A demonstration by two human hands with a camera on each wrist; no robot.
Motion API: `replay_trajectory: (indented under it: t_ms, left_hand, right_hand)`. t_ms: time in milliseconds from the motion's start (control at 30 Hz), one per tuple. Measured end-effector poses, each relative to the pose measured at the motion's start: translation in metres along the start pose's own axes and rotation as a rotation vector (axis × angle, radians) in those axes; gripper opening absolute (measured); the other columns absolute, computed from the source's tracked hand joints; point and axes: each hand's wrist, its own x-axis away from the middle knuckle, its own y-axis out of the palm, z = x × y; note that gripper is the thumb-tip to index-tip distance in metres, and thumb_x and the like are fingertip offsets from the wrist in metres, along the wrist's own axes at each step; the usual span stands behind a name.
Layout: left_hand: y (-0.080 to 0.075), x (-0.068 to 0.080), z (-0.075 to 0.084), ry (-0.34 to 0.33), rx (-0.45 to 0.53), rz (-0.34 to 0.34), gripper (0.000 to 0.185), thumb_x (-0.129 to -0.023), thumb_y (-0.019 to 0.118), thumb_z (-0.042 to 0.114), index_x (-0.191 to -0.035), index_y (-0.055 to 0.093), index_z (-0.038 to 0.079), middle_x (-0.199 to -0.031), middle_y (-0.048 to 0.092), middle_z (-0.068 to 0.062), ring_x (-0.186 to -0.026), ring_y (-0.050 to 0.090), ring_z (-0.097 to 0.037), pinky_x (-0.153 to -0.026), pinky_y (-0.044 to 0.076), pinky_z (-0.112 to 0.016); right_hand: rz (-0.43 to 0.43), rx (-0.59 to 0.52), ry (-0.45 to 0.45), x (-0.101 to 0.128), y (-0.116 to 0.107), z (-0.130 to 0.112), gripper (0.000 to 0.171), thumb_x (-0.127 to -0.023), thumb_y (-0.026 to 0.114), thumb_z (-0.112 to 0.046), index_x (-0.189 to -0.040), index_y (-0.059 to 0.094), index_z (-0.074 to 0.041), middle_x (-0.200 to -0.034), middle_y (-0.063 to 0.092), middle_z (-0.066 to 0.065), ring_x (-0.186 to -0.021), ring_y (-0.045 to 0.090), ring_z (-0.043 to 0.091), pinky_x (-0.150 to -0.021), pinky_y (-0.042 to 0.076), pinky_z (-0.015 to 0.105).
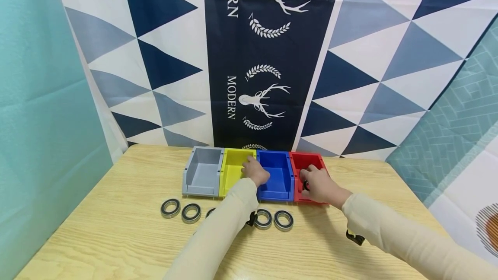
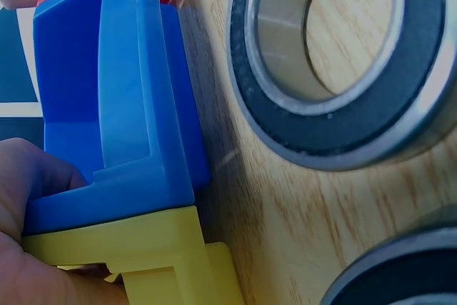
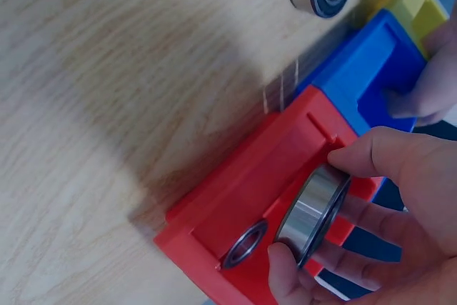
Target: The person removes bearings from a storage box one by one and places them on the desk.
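My right hand point(image 1: 320, 185) pinches a ball bearing point(image 3: 313, 212), a steel ring with a black seal, between thumb and fingers over the red bin point(image 3: 235, 169). Inside that bin lies a second, smaller-looking bearing point(image 3: 245, 245). My left hand point(image 1: 255, 172) straddles the adjoining walls of the yellow bin point(image 1: 232, 172) and the blue bin point(image 1: 276, 180), gripping them. In the left wrist view one digit reaches into the blue bin point(image 2: 128, 91) and others into the yellow bin point(image 2: 161, 248); their tips are hidden.
A grey bin point(image 1: 203, 176) ends the row at left. In front of the bins, several bearings point(image 1: 283, 220) lie in a line on the wooden table point(image 1: 116, 211), some hidden behind my left sleeve point(image 1: 221, 228). A patterned cloth point(image 1: 167, 55) hangs behind.
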Motion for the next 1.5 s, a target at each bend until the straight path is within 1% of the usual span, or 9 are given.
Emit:
replay_trajectory:
  t_ms: [233,367,567,667,867,967,1100,1267,1500]
  left_hand:
    - [0.000,0.001,0.000,0.006,-0.009,0.007,0.066,-0.083,0.069,0.016,-0.136,0.032,0.002,-0.125,0.048,-0.023,-0.108,0.049,-0.035,-0.099,0.047,-0.047]
    - [-0.001,0.001,-0.001,0.010,-0.010,0.007,0.066,-0.082,0.069,0.016,-0.135,0.033,0.001,-0.125,0.048,-0.023,-0.107,0.049,-0.035,-0.098,0.047,-0.047]
    - [-0.004,0.002,0.000,0.017,0.001,-0.009,0.068,-0.082,0.069,0.016,-0.137,0.032,0.001,-0.127,0.047,-0.024,-0.110,0.048,-0.036,-0.098,0.047,-0.047]
    - [-0.005,0.003,0.001,0.020,-0.009,-0.012,0.069,-0.082,0.069,0.016,-0.138,0.031,0.001,-0.128,0.047,-0.024,-0.110,0.048,-0.036,-0.099,0.047,-0.047]
    - [-0.005,0.003,0.001,0.016,-0.002,-0.013,0.067,-0.082,0.069,0.016,-0.137,0.032,0.001,-0.127,0.047,-0.023,-0.109,0.048,-0.036,-0.099,0.047,-0.047]
    - [-0.004,0.003,0.000,0.014,-0.004,-0.010,0.066,-0.082,0.069,0.016,-0.136,0.032,0.002,-0.126,0.048,-0.023,-0.109,0.048,-0.035,-0.100,0.047,-0.047]
    - [-0.005,0.004,0.001,0.019,-0.017,-0.010,0.065,-0.083,0.068,0.017,-0.136,0.032,0.001,-0.126,0.048,-0.023,-0.109,0.049,-0.035,-0.100,0.046,-0.046]
    - [-0.007,0.005,0.001,0.021,-0.015,-0.013,0.067,-0.083,0.068,0.016,-0.137,0.032,0.001,-0.127,0.047,-0.024,-0.111,0.049,-0.036,-0.100,0.046,-0.047]
    - [-0.006,0.005,0.001,0.016,0.005,-0.020,0.067,-0.083,0.068,0.015,-0.137,0.032,0.001,-0.127,0.047,-0.024,-0.110,0.048,-0.036,-0.101,0.046,-0.049]
  right_hand:
    - [0.003,0.004,-0.029,0.008,0.000,-0.007,0.025,-0.071,0.078,-0.012,-0.087,0.060,-0.007,-0.088,0.061,0.010,-0.088,0.052,0.022,-0.071,0.041,0.038]
    - [0.025,0.022,-0.052,0.013,-0.001,-0.011,0.026,-0.069,0.078,-0.011,-0.087,0.060,-0.006,-0.087,0.061,0.010,-0.086,0.052,0.021,-0.068,0.039,0.034]
    - [0.038,0.023,-0.051,0.023,-0.003,-0.017,0.030,-0.067,0.081,-0.011,-0.089,0.062,-0.007,-0.087,0.062,0.010,-0.085,0.052,0.019,-0.067,0.040,0.032]
    - [0.035,0.007,-0.046,0.029,-0.004,-0.019,0.029,-0.068,0.083,-0.012,-0.088,0.062,-0.008,-0.085,0.061,0.009,-0.082,0.051,0.017,-0.065,0.039,0.031]
    - [0.037,-0.060,-0.097,0.040,-0.001,-0.020,0.026,-0.068,0.082,-0.009,-0.083,0.060,-0.009,-0.077,0.056,0.004,-0.069,0.047,0.010,-0.057,0.043,0.021]
    - [0.029,-0.100,-0.116,0.043,0.001,-0.022,0.025,-0.069,0.081,-0.008,-0.082,0.060,-0.010,-0.076,0.055,0.003,-0.067,0.045,0.008,-0.055,0.042,0.018]
    - [0.031,-0.107,-0.130,0.045,0.005,-0.022,0.024,-0.068,0.080,-0.008,-0.082,0.060,-0.010,-0.076,0.054,0.003,-0.067,0.044,0.006,-0.054,0.040,0.017]
    - [0.006,-0.127,-0.103,0.047,0.009,-0.026,0.025,-0.068,0.080,-0.008,-0.082,0.060,-0.010,-0.076,0.053,0.002,-0.067,0.043,0.007,-0.055,0.039,0.018]
    - [-0.043,-0.148,-0.079,0.052,0.016,-0.030,0.027,-0.066,0.080,-0.011,-0.084,0.060,-0.011,-0.080,0.056,0.003,-0.069,0.044,0.009,-0.055,0.037,0.019]
